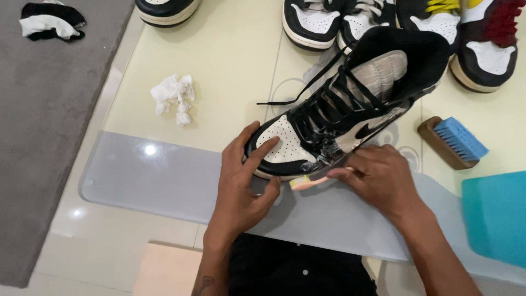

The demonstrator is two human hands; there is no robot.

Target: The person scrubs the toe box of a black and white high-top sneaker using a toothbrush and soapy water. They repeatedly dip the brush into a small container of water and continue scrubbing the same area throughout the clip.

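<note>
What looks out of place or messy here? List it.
White foam is smeared on the side of the black-and-white sneaker where the right hand works a small brush. One lace trails loose across the table, and a crumpled tissue lies nearby.

Probably a home room: a glass tabletop (164,181) over pale floor tiles (71,230), a grey carpet (44,137), sneakers (323,22) lined up.

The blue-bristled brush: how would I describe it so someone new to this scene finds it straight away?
Start at the glass table, then the high-top sneaker lying on it under the left hand and the right hand. Just right of that shoe's heel lies the brush. It alone has a brown wooden block topped with bright blue bristles.
</note>
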